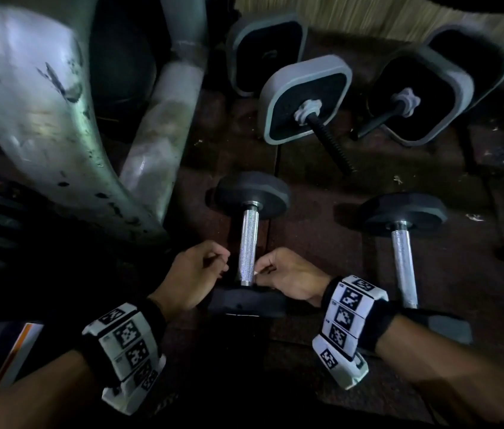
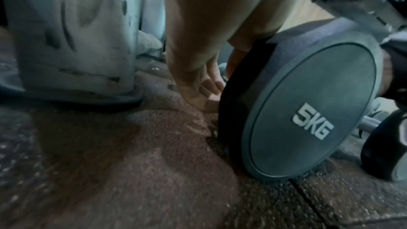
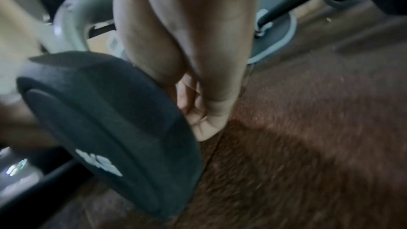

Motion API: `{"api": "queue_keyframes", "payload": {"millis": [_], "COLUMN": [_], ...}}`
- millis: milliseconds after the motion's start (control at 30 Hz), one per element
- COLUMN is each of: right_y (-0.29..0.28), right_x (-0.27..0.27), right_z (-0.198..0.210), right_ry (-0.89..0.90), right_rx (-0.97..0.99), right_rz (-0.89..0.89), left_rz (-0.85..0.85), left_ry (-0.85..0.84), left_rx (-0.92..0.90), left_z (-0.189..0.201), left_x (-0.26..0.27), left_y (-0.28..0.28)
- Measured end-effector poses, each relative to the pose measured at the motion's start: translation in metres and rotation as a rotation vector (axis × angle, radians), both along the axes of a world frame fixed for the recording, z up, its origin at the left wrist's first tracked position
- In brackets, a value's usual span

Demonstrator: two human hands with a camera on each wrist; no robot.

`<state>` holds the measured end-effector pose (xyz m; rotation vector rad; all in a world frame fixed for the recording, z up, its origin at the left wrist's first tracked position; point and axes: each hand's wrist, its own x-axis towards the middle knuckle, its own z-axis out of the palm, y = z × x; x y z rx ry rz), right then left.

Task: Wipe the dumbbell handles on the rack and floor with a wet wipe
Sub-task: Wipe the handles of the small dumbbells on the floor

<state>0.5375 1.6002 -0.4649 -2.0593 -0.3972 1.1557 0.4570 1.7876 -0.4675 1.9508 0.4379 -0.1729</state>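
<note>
Left hand (image 1: 193,274), right hand (image 1: 291,277) grips curled, contents unclear, flanking dumbbell handle (image 1: 248,246); rubber floor (image 1: 321,187)

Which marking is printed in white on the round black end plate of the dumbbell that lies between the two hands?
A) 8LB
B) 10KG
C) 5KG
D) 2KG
C: the left wrist view shows white "5KG" on the round black end plate.

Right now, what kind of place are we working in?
Most likely a gym or home workout corner: round-headed dumbbells marked 5KG lie on a speckled rubber floor, adjustable plate dumbbells lie farther back, and a scuffed grey machine frame stands at left.
</note>
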Motion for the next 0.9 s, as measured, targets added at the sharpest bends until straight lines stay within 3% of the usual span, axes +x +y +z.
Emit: {"api": "queue_keyframes", "payload": {"millis": [233, 400, 500, 600, 733, 900], "right_y": [-0.013, -0.015, -0.013, -0.002, 0.012, -0.002], "right_x": [0.007, 0.015, 0.019, 0.019, 0.016, 0.017], "right_z": [0.018, 0.036, 0.046, 0.048, 0.04, 0.048], "right_ry": [-0.053, -0.186, -0.22, -0.373, -0.44, -0.397], "right_rx": [0.041, 0.075, 0.155, 0.297, 0.273, 0.203], "right_rz": [0.128, 0.371, 0.408, 0.429, 0.572, 0.537], "left_rz": [0.064, 0.047, 0.037, 0.026, 0.002, -0.072], "left_ry": [-0.028, -0.031, -0.038, -0.067, -0.073, 0.027], "left_rx": [-0.025, -0.014, 0.004, 0.045, 0.077, -0.137], "left_z": [0.0, 0.004, 0.002, -0.001, 0.001, 0.023], "left_x": [-0.005, -0.005, -0.005, -0.005, -0.007, -0.011], "left_y": [-0.003, -0.003, -0.002, -0.001, 0.004, 0.009]}}
